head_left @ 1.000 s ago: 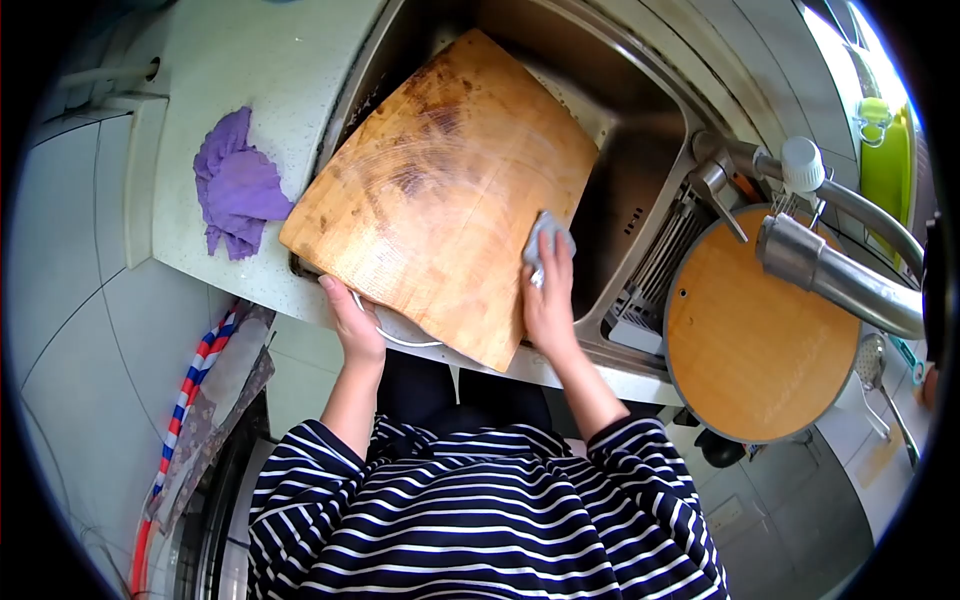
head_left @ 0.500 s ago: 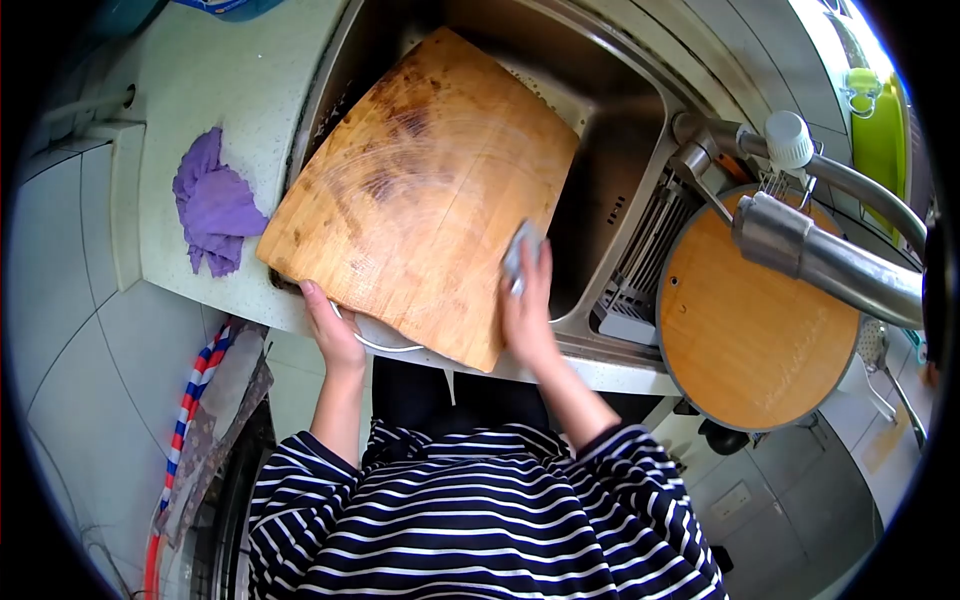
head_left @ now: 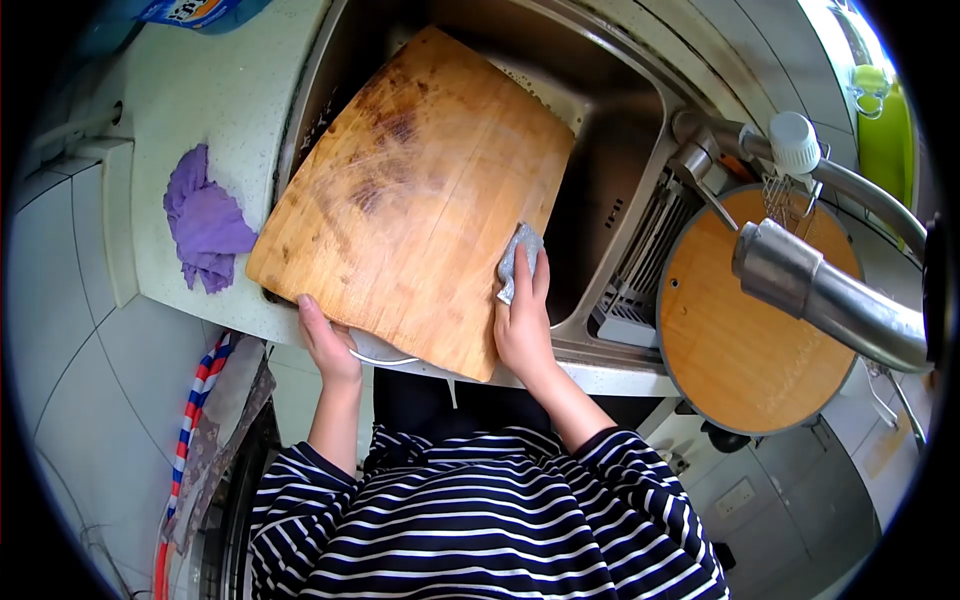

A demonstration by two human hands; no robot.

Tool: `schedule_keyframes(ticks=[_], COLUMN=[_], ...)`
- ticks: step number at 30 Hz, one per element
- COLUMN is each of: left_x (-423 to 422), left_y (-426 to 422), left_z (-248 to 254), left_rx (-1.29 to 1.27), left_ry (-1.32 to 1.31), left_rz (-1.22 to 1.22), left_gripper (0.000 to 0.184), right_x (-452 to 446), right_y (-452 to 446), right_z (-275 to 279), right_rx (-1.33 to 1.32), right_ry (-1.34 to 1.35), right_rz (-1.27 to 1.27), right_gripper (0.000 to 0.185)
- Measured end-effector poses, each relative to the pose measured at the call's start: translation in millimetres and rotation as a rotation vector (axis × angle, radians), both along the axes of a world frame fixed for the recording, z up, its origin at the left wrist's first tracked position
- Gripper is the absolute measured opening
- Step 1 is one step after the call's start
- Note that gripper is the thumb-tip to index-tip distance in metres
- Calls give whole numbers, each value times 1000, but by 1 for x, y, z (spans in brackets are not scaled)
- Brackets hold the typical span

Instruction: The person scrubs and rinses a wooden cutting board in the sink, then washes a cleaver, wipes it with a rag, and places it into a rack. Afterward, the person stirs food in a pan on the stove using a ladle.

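Note:
A large wooden cutting board (head_left: 420, 210) with dark stains lies tilted over the sink, its near edge sticking out past the counter front. Along that near edge, toward the left corner, my left hand (head_left: 330, 345) grips the board, thumb on top and fingers hidden beneath. At the board's right edge, my right hand (head_left: 523, 325) presses a crumpled grey cleaning cloth (head_left: 520, 262) against the wood. Part of a white cord or rim (head_left: 385, 359) shows under the board beside my left hand.
The steel sink (head_left: 620, 150) surrounds the board. Left of it, a purple cloth (head_left: 207, 222) lies on the counter (head_left: 225, 110), with a blue bottle (head_left: 205, 12) behind. A faucet (head_left: 800, 265) overhangs a round wooden board (head_left: 755, 340) on the right, near a slotted rack (head_left: 640, 285).
The board has shifted slightly left in view, along with my left hand. My right hand and the grey cloth remain at its right edge. The pale wet streaks on the wood look fainter.

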State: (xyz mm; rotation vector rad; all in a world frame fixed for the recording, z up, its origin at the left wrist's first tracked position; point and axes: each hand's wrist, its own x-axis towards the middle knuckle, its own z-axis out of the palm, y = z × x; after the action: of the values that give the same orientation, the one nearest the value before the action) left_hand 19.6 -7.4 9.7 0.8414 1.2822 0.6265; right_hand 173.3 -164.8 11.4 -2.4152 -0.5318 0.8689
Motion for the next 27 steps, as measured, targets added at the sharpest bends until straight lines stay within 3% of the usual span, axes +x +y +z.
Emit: schedule_keyframes(ticks=[6,12,16,17,19,23,26,27], left_x=[1,4,4,4,7,5,5,5], left_y=[0,0,-2,-2,-2,-1,0,0], left_z=[2,5,4,3,5,5,6,5], left_rx=[2,-4,26,30,8,-7,-4,-7], left_ry=[-6,-2,27,27,21,8,-7,4], left_rz=[5,6,-3,-1,15,5,-4,-11], left_gripper=[59,58,58,58,57,56,56,56], right_x=[89,181,187,180,152,87,98,110], right_y=[25,64,73,63,56,58,60,58], right_z=[-99,-158,-155,-162,-132,-69,-60,-85], right_rx=[-12,-279,-325,-234,-59,207,170,140], right_ry=[-237,-168,-127,-286,-349,-249,-207,-292], right_rz=[-43,-234,-234,-73,82,349,376,322], right_gripper=[50,50,46,43,45,45,47,50])
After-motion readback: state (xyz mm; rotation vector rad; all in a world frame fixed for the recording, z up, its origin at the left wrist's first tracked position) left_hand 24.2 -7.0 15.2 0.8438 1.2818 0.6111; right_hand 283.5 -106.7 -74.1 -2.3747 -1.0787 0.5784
